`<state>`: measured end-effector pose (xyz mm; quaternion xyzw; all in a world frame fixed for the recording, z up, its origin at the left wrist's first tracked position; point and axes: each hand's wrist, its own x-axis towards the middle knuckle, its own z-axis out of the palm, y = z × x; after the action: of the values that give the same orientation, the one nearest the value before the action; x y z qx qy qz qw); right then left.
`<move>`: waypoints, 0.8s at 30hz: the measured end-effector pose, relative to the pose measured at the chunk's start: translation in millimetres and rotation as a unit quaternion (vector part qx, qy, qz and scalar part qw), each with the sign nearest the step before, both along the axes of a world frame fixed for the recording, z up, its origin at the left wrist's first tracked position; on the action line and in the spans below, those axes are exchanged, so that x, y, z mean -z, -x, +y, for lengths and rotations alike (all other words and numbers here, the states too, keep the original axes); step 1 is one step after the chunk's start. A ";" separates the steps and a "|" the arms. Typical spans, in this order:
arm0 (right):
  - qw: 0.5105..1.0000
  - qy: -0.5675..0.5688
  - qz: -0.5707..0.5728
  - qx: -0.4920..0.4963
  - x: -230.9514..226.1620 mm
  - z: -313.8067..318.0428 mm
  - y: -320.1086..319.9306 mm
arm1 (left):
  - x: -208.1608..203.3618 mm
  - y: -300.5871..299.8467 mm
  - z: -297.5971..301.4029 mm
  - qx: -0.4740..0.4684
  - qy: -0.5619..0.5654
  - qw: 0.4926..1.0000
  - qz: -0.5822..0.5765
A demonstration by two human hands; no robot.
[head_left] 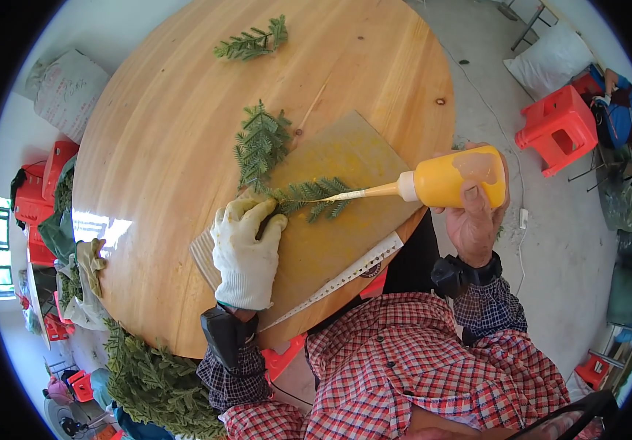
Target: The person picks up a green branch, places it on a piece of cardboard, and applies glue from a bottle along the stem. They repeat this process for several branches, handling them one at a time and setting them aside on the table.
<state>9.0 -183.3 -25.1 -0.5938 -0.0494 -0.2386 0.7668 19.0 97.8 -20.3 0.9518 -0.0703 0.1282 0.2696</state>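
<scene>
My left hand (246,253), in a white knit glove, pinches the stem end of a small green fir sprig (323,196) over a stained board. In my bare right hand (473,220) is a squeeze bottle (444,180) filled with something yellow-orange, tipped on its side. Its long thin nozzle (363,192) points left, and the tip meets or nearly meets the sprig. Under both lies a flat brown board (316,257) smeared with yellow. A larger fir sprig (261,143) rests just beyond my gloved fingers.
Another fir sprig (253,40) lies at the far side of the round wooden table (162,183). A white perforated strip (338,279) runs along the near edge. A heap of fir branches (158,385) sits below left. Red stools (561,132) stand at right, with a cable across the floor.
</scene>
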 end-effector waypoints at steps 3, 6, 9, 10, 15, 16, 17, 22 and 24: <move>0.999 -0.026 0.011 -0.020 -1.9 -1.3 0.8 | 0.6 -0.2 0.5 0.000 0.003 1.000 0.005; 0.998 -0.054 0.019 -0.033 -4.7 -0.9 0.2 | 0.7 -0.4 0.2 0.002 0.003 1.000 0.008; 0.995 -0.084 0.024 -0.038 -8.2 1.5 -1.2 | 0.6 1.4 -1.5 -0.004 0.022 1.000 -0.006; 0.996 -0.082 0.026 -0.038 -9.7 2.1 -1.5 | -2.4 3.0 -4.1 -0.004 0.022 1.000 -0.006; 0.996 -0.072 0.026 -0.035 -10.7 4.5 -2.5 | -17.0 10.0 -22.2 0.052 -0.093 0.988 -0.112; 0.997 -0.070 0.025 -0.035 -10.5 4.3 -2.9 | -16.9 10.2 -24.0 0.091 -0.104 0.985 -0.102; 0.997 -0.070 0.024 -0.035 -9.2 3.0 -3.2 | -16.9 10.1 -24.9 0.130 -0.115 0.981 -0.091; 0.997 -0.064 0.003 -0.036 -3.9 -7.3 -3.6 | -8.7 7.1 -20.8 0.136 -0.101 0.983 -0.069; 0.998 -0.040 0.011 -0.038 -7.0 -7.8 -3.6 | -8.6 7.4 -21.5 0.135 -0.105 0.983 -0.071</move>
<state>12.6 -191.1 -18.1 -0.5627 -0.0536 -0.2047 0.7991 11.5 76.3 -11.7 0.9451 -0.2298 0.1498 0.1775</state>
